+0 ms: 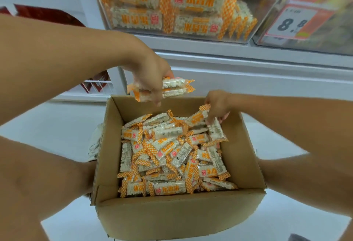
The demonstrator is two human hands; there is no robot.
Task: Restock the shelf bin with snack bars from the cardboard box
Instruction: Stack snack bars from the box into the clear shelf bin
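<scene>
Snack bars gripped by left fingers; right fingers pinch another in box.

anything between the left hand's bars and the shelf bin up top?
In the head view, no object: only the white shelf ledge lies between the left hand with its snack bars and the clear bin.

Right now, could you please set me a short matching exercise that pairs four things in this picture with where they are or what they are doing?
Things:
1. left hand
2. right hand
3. cardboard box
4. price tag

States:
A. on the front of a clear bin at the upper right
B. grips a bundle of snack bars above the box
C. open-topped, full of loose bars
D. reaches down among the bars at the box's far right

Pairs: 1-B, 2-D, 3-C, 4-A
</scene>
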